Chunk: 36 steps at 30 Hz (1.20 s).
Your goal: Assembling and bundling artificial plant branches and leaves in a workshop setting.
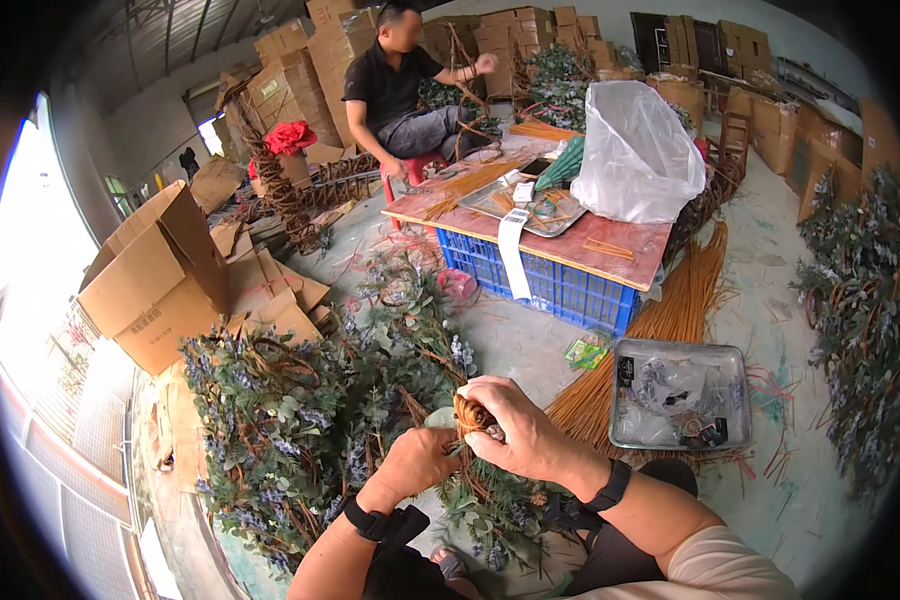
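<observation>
My right hand is closed around a brown coiled bundle of vine or wicker, in front of my knees. Pressed up to its lower left side is my left hand, its fingers curled; what they pinch is hidden, though leafy stems run right beside them. Below both hands hangs artificial greenery with green leaves, needles and small blue berries. To the left lies a large heap of similar berry garlands, reaching up to my left hand.
A low red-topped table on blue crates holds a metal tray and a clear plastic bag. Orange wicker canes and a tray of small parts lie right. Left stands an open carton. Another person sits behind.
</observation>
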Motion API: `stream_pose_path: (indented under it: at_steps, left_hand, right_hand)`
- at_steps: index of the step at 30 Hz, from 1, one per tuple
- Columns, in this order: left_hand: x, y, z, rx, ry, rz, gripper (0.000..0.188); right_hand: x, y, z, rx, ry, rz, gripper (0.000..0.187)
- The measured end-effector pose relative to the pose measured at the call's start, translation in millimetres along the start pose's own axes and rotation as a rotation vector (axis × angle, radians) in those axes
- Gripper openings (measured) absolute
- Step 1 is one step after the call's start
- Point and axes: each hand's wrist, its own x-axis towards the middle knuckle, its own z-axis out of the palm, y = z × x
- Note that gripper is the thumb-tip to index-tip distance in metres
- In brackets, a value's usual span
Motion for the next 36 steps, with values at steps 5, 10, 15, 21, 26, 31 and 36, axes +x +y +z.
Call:
stream_pose_path:
  at_steps: [5,10,15,21,26,31,36]
  left_hand:
    - [4,-36,5,-0.682,-0.161,-0.084,0.024]
    - [-4,-44,7,-0.975,-0.153,0.011,0.018]
    - [3,-51,16,-1.238,-0.325,-0.172,0.017]
    - [1,-49,9,-1.300,-0.368,-0.220,0.017]
    - [6,-47,9,-0.722,-0.275,-0.029,0.019]
    - [2,-40,12,-0.888,-0.319,0.043,0.023]
    - [-10,-32,18,-1.068,-0.256,-0.158,0.030]
  right_hand:
    - [-2,3,1,0.019,0.022,0.003,0.040]
    - [-3,1,2,0.035,-0.005,-0.033,0.041]
    - [-5,-1,6,0.041,-0.022,-0.049,0.044]
    - [-4,-3,5,0.054,-0.039,-0.066,0.045]
    - [-4,-2,8,0.048,-0.039,-0.050,0.046]
    - [-3,-2,6,0.039,-0.044,-0.057,0.045]
    - [-3,3,6,0.028,-0.019,-0.056,0.041]
